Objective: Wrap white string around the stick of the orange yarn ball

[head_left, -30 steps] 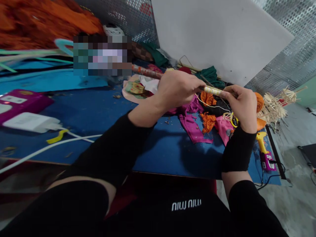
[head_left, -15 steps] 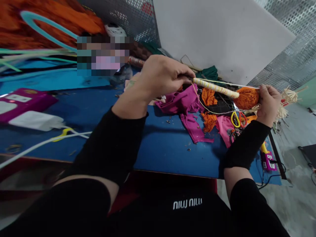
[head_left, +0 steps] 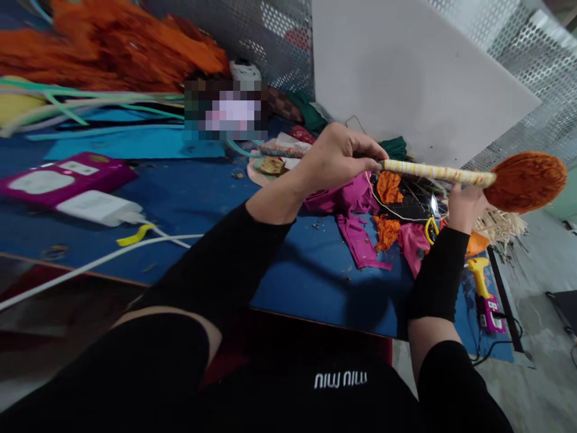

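Observation:
My left hand [head_left: 340, 157] is closed round a stick [head_left: 437, 172] wound with white and yellow thread. At the stick's right end is a round orange cloth head [head_left: 527, 181]. A patterned length of stick [head_left: 283, 152] shows on the other side of my left hand; whether it is the same stick I cannot tell. My right hand [head_left: 469, 207] is closed just under the wrapped stick, near the orange head. Its fingertips are partly hidden, and what they hold does not show. A thin loose thread [head_left: 396, 211] hangs below the stick.
Magenta cloth [head_left: 342, 195], orange scraps [head_left: 387, 231] and yellow-handled scissors [head_left: 431, 230] lie on the blue table [head_left: 311, 276]. A yellow glue gun [head_left: 480, 273] lies at the right. On the left are a purple power strip [head_left: 76, 174], a white cable [head_left: 112, 255] and orange fabric [head_left: 117, 54].
The stick and its orange head have moved right and look nearer. My right hand has come from beyond the orange head to under the stick. The white thread stretched between my hands no longer shows.

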Demonstrator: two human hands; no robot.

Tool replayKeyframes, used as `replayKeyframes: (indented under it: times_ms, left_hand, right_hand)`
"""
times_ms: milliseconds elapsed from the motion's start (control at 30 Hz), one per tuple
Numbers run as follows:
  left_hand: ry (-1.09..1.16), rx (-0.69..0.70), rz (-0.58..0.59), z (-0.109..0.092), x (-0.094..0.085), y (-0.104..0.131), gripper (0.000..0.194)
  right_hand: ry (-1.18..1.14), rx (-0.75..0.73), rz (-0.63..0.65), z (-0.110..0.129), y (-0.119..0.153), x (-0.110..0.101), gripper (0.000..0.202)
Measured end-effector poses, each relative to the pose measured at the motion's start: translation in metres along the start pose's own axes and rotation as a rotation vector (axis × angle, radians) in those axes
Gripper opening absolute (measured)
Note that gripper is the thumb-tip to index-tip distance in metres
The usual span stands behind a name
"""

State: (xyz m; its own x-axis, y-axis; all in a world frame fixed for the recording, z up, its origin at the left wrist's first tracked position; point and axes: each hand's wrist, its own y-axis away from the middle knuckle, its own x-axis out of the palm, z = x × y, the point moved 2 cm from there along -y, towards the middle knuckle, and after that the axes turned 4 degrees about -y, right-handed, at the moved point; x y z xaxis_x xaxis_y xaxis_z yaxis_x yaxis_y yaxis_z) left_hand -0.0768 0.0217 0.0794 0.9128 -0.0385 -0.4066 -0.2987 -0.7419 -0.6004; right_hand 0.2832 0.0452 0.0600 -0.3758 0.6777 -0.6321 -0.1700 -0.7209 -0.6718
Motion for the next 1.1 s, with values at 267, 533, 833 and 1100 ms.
replayKeyframes:
  times_ms: [267, 533, 833, 1100]
  left_hand:
    - [0.052, -0.036, -0.105, 0.007, 0.01, -0.002, 0.021]
    - [0.003, -0.11, -0.167, 0.015, 0.011, -0.007, 0.021]
    - [-0.087, -0.055, -0.156, 0.015, 0.018, -0.006, 0.014]
    - [-0.299, -0.012, -0.078, 0.011, 0.025, -0.001, 0.016]
  right_hand:
    - [-0.71, -0.181, 0.344, 0.134, 0.044, 0.041, 0.036]
    - [-0.611, -0.188, -0.114, 0.171, 0.084, 0.057, 0.036]
    - [-0.272, -0.383, -0.113, 0.173, 0.084, 0.038, 0.047]
    - [-0.087, -0.38, -0.023, 0.162, 0.065, 0.015, 0.041]
